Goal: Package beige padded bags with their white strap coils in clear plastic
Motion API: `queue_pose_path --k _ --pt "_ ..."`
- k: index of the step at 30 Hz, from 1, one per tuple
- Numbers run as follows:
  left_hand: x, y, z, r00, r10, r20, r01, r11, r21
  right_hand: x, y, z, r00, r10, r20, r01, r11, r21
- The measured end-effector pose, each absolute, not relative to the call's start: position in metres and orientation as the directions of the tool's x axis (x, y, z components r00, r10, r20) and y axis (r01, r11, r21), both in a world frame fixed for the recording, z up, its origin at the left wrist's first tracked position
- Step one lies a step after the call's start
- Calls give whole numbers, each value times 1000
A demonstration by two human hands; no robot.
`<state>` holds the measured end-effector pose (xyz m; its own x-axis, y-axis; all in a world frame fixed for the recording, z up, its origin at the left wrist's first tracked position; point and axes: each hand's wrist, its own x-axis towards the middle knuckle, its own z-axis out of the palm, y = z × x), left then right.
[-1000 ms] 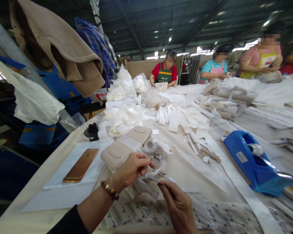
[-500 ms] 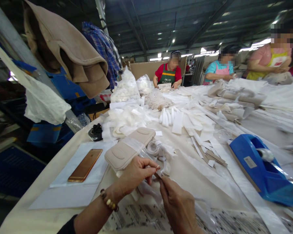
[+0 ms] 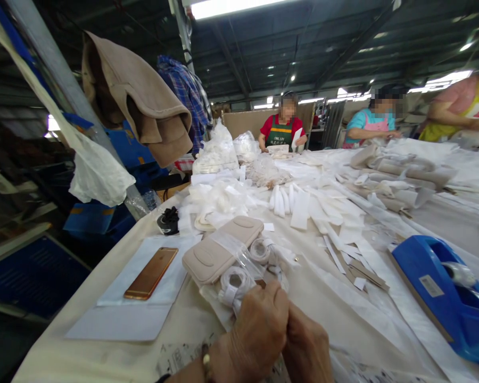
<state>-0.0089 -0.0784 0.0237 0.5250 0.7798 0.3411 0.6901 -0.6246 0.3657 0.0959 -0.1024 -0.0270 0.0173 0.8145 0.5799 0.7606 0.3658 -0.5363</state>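
Observation:
My left hand [image 3: 259, 327] is closed, knuckles up, just below the beige padded case. My right hand [image 3: 306, 343] presses against it, its fingers closed as well. Both fingertips are hidden behind the knuckles, so what they grip does not show. A small brown piece [image 3: 260, 283] pokes out past my left knuckles. Right beyond the hands lies the beige padded case [image 3: 207, 259], wrapped by a clear plastic band. Two rolls of white tape sit beside it: one roll [image 3: 232, 282] near my left hand, another roll [image 3: 260, 250] against the case's right side.
A gold phone [image 3: 151, 274] rests on white sheets [image 3: 120, 323] at left. The blue tape dispenser [image 3: 435, 298] stands at right. White strips [image 3: 301, 210] and plastic cover the table's middle. Several co-workers, one in a green apron [image 3: 279, 133], are across the table.
My hands have come together; the left has turned knuckles up and moved down and right. The view has shifted, so the scene sits slightly lower and further right. A second white roll now shows.

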Motion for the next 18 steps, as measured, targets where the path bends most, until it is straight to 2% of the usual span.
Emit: queue_pose_path --k 3,5,6,8,10,12,13,15,16,18 --pt "-14 -89 10 691 455 562 595 -799 -84 100 -102 -47 127 916 379 452 287 -845" --pt "-22 -94 6 754 260 603 516 -802 -300 100 -101 -58 165 944 285 203 250 -947" --pt "-26 -96 7 767 202 609 493 -792 -359 99 -101 -61 166 955 245 100 231 -968" --pt "-36 -97 13 765 190 615 497 -782 -376 95 -102 -63 190 969 160 -40 171 -984" --pt "-44 -92 23 722 287 629 567 -766 -302 90 -103 -61 206 976 66 -112 91 -990" --pt "-48 -82 32 592 485 643 677 -733 -71 85 -105 -59 222 975 11 -142 44 -989" --pt "-49 -76 35 524 609 596 699 -707 107 83 -106 -58 224 975 0 -150 35 -988" --pt "-49 -64 37 438 803 404 653 -593 470 82 -108 -56 206 978 -18 -183 20 -983" --pt "-49 -59 36 438 849 296 607 -523 598 83 -109 -55 181 982 -44 -230 -1 -973" --pt "-50 -53 33 458 872 174 531 -425 733 88 -111 -50 51 992 -118 -402 -88 -911"
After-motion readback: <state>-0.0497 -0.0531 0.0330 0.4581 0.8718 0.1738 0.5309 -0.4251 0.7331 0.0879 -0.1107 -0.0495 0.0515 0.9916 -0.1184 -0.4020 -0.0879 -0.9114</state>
